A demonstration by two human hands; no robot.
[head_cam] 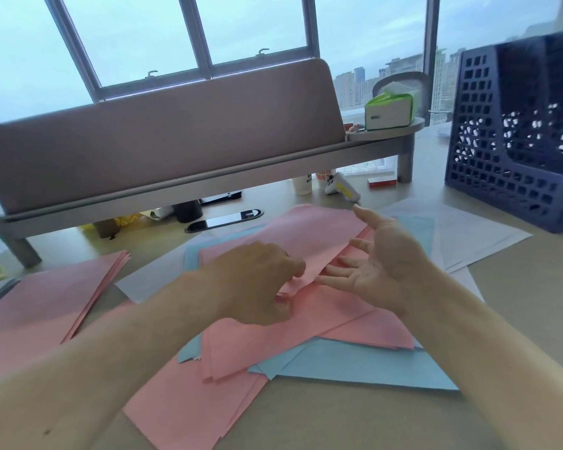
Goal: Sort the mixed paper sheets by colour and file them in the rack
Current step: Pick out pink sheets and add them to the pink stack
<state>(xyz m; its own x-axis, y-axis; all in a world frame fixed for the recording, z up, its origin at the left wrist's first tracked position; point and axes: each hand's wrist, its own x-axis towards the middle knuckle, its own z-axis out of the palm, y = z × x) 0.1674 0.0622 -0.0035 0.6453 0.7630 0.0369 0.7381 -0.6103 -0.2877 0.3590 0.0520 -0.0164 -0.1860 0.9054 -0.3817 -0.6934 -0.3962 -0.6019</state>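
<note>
A loose heap of mixed sheets lies mid-desk: pink sheets (309, 235) on top, blue sheets (355, 365) beneath and white sheets (468, 235) fanned toward the right. My left hand (257, 284) pinches the near edge of a pink sheet, which lifts off the heap. My right hand (381, 261) hovers just right of it, palm turned up and fingers spread, holding nothing. A separate stack of pink sheets (46, 306) lies at the left. The dark blue perforated file rack (514, 138) stands at the back right; its slots look dark and I cannot tell what they hold.
A grey desk shelf with a mauve screen (163, 138) runs across the back. Cups (301, 185), a black oval cable port (223, 220) and small items sit under it. A tissue pack (389, 112) rests on its right end. Bare desk (338, 423) lies at the front.
</note>
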